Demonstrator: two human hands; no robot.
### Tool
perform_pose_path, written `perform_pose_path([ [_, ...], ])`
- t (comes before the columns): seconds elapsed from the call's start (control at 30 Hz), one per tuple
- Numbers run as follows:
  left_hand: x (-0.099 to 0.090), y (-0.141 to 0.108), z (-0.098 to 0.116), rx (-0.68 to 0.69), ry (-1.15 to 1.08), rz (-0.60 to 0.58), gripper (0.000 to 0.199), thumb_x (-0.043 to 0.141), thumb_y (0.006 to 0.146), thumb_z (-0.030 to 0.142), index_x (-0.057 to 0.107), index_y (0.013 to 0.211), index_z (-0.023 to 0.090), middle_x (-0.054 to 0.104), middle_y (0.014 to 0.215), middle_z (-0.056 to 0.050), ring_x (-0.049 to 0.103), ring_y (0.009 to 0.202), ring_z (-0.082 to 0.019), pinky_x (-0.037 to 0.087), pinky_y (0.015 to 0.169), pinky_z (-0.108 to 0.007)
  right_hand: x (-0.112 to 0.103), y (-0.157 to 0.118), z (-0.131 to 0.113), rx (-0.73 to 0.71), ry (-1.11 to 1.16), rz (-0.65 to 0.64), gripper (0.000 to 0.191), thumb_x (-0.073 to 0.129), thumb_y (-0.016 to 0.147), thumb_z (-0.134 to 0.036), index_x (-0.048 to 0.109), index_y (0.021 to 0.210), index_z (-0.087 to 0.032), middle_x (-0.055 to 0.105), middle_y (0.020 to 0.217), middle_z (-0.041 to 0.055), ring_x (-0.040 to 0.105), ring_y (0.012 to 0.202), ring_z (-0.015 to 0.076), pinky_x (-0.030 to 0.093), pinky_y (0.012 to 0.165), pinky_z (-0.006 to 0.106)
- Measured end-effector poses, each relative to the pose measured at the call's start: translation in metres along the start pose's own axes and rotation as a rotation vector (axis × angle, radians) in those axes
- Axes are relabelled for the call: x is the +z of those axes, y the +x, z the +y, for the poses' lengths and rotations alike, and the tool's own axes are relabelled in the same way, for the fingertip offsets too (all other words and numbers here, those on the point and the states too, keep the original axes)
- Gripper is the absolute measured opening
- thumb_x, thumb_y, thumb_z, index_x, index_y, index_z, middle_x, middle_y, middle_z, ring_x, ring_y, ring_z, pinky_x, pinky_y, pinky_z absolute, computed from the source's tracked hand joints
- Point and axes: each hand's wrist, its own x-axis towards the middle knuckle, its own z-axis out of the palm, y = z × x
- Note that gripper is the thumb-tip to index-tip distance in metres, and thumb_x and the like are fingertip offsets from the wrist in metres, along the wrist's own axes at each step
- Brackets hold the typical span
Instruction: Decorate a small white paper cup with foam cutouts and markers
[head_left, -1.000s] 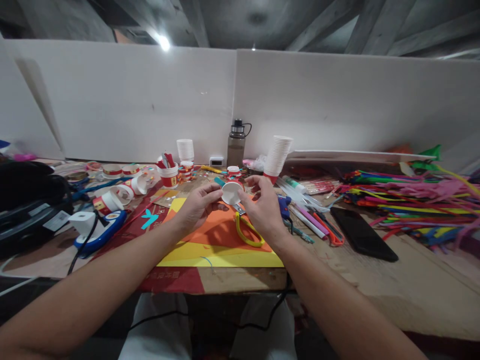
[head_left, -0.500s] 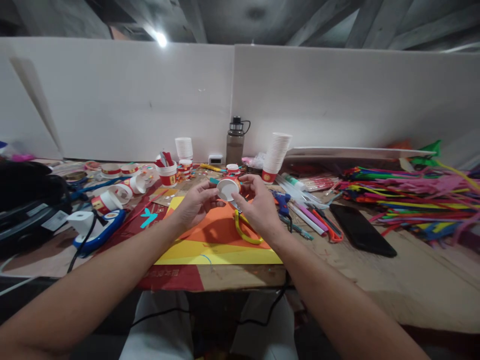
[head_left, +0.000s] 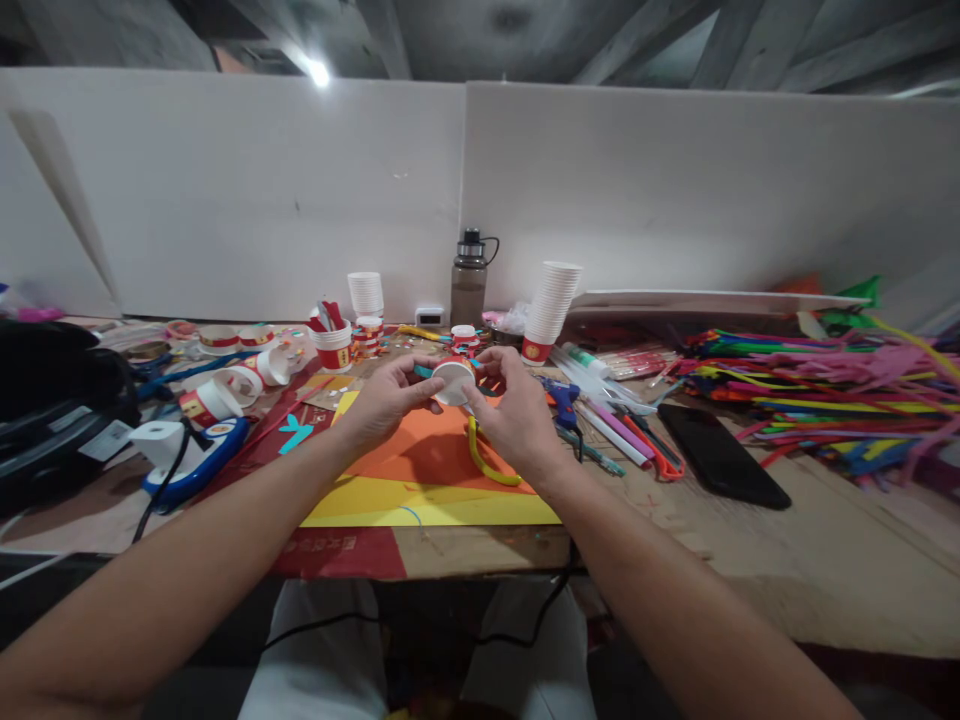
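while left hand (head_left: 394, 400) pinches cup (head_left: 454, 384) | right hand (head_left: 516, 412) pinches its other side | orange paper (head_left: 420, 452) lies below

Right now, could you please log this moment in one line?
left hand: holds cup; right hand: holds same cup; beneath: orange sheet; beyond: bottle; right side: phone

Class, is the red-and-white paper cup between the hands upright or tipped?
Tipped: the cup has its round white end facing the camera.

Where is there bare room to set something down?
The widest bare patch is the tabletop in front of the phone and coloured strips, bounded by the right forearm. It is crowded beyond the right hand, by the cup stack, and at left among tipped cups.
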Motion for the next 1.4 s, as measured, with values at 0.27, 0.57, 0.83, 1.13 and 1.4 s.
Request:
perform_pose_path([
  [0.27,0.005,-0.006,0.007,0.09,0.108,0.013,0.036,0.082,0.066,0.03,0.065,0.095,0.015,0.067,0.093,-0.004,0.062,0.074,-0.014,0.054,0.063,-0.026,-0.007,-0.001,0.0,-0.267,-0.231,0.16,0.01,0.056,0.086,-0.019,0.055,0.096,-0.022,0.057,0.103,0.01,0.05,0.101,0.0254,0.043,0.087,0.043],
  [0.57,0.001,-0.007,0.002,0.1,0.005,-0.174,0.045,0.071,0.074,0.056,0.066,0.095,0.016,0.064,0.089,-0.006,0.06,0.081,-0.015,0.048,0.073,-0.026,-0.009,-0.002,-0.004,-0.339,-0.273,0.055,0.01,0.048,0.09,-0.016,0.055,0.087,-0.023,0.059,0.087,0.0069,0.053,0.086,0.0221,0.044,0.079,0.037],
  [0.83,0.003,-0.006,-0.001,-0.059,-0.087,-0.176,0.032,0.065,0.083,0.047,0.066,0.094,0.018,0.064,0.082,-0.003,0.058,0.074,-0.013,0.047,0.071,-0.025,-0.008,-0.005,-0.003,-0.406,-0.315,-0.014,0.013,0.046,0.092,-0.017,0.058,0.091,-0.023,0.06,0.088,0.0073,0.052,0.087,0.0227,0.043,0.081,0.038],
  [1.13,0.014,-0.01,0.01,-0.088,-0.172,-0.205,0.025,0.067,0.083,0.039,0.063,0.088,0.015,0.061,0.074,-0.002,0.058,0.066,-0.011,0.049,0.064,-0.024,-0.008,-0.005,-0.001,-0.488,-0.37,0.021,0.013,0.048,0.089,-0.014,0.058,0.091,-0.022,0.061,0.087,0.0063,0.052,0.085,0.0218,0.043,0.08,0.037],
  [1.4,0.017,-0.011,0.012,-0.09,-0.225,-0.199,0.023,0.07,0.08,0.034,0.063,0.087,0.014,0.062,0.075,-0.001,0.059,0.067,-0.011,0.049,0.064,-0.022,-0.007,-0.005,-0.001,-0.544,-0.395,0.082,0.009,0.051,0.088,-0.013,0.057,0.09,-0.02,0.061,0.084,0.0047,0.051,0.081,0.0194,0.043,0.076,0.035],
])
